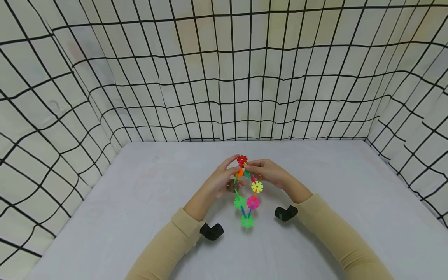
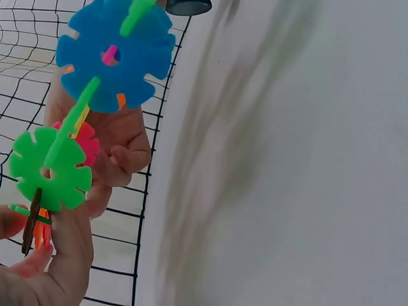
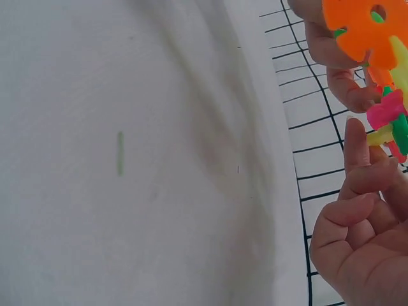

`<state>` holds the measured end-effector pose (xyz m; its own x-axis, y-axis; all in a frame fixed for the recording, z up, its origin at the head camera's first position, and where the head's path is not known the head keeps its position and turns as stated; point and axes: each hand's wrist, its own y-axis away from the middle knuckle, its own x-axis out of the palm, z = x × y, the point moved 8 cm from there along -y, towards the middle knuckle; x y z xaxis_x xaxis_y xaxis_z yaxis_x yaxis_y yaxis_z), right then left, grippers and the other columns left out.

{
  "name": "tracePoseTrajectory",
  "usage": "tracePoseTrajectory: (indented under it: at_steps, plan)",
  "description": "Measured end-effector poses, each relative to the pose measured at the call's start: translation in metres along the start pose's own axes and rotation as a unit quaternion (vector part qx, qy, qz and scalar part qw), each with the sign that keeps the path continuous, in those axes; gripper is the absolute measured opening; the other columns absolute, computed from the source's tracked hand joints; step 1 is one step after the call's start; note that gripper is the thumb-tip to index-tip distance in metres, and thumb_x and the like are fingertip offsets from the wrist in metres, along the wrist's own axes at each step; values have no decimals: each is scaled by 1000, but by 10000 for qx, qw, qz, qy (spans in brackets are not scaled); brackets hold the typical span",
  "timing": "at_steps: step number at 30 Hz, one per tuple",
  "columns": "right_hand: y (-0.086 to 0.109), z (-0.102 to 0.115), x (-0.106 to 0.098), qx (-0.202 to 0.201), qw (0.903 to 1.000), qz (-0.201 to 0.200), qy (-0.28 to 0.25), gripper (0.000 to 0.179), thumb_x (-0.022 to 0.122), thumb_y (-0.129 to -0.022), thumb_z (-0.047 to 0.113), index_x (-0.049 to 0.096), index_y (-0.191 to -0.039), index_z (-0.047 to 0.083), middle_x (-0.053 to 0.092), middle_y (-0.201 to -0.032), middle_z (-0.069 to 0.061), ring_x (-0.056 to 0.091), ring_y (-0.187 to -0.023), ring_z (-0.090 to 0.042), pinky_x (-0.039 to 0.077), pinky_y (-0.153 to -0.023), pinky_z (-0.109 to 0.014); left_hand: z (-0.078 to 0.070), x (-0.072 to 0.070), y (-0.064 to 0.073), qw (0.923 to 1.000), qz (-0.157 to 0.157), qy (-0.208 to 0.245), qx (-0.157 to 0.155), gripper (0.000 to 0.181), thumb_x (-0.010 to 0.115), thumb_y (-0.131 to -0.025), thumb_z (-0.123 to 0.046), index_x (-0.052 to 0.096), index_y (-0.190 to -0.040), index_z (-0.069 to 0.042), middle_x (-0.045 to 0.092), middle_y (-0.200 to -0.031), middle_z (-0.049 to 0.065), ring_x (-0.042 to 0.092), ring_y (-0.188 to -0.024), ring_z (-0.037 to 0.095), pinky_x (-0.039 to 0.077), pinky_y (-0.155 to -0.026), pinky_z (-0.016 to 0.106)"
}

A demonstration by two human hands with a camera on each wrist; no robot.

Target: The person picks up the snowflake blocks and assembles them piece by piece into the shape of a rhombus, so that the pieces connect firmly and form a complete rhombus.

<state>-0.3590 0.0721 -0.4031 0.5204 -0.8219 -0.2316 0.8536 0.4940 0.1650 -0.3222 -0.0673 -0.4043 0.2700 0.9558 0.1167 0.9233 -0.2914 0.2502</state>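
Note:
A loop of colourful notched plastic snowflake discs hangs between both hands in the head view. A red disc (image 1: 242, 159) is at its top and a light green disc (image 1: 247, 222) at its lower end. My left hand (image 1: 217, 181) pinches the loop's upper left part, near an orange disc (image 1: 240, 172). With thumb and fingers, my right hand (image 1: 272, 172) pinches the upper right part, close to the red disc. A blue disc (image 2: 137, 60) and a green disc (image 2: 48, 159) show large in the left wrist view. Fingers hide several joints.
A white tabletop (image 1: 157, 167) lies under the hands. White walls with a black grid net (image 1: 248, 77) stand at the back and both sides. Black angled devices (image 1: 211, 232) sit by the wrists. A thin green streak (image 3: 120, 153) shows on the white surface in the right wrist view.

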Motion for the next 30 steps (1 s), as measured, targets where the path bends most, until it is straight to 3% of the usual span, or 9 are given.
tracePoseTrajectory:
  at_steps: [8,14,23,30]
  plan:
    - [-1,0,-3,53,9997,-162,173,46,62,-104,25,59,-139,-6,43,-69,-1,42,-68,-16,41,-78,-33,-6,-3,-5,9994,78,-294,172,57,56,-106,-15,35,-158,-24,64,-125,19,71,-71,17,52,-65,26]
    - [-3,-2,-5,123,9986,-432,294,44,65,-103,26,63,-136,-3,45,-70,0,46,-71,-17,46,-83,-33,-8,-2,-7,9983,-47,-485,331,55,57,-105,-12,37,-156,-20,69,-107,18,72,-72,21,55,-64,26]
    - [0,-1,-6,160,9967,-678,424,43,66,-102,25,64,-135,-3,55,-77,-1,51,-77,-18,48,-84,-33,-13,0,-5,9955,-188,-787,486,54,58,-104,-11,40,-154,-18,67,-101,17,74,-73,25,56,-63,25]
    - [1,0,-4,103,9978,-628,173,39,64,-104,20,65,-132,-7,63,-86,1,50,-74,-15,48,-84,-31,-15,1,-4,9942,-308,-909,488,54,60,-103,-9,42,-153,-18,67,-99,17,74,-78,31,54,-58,24]
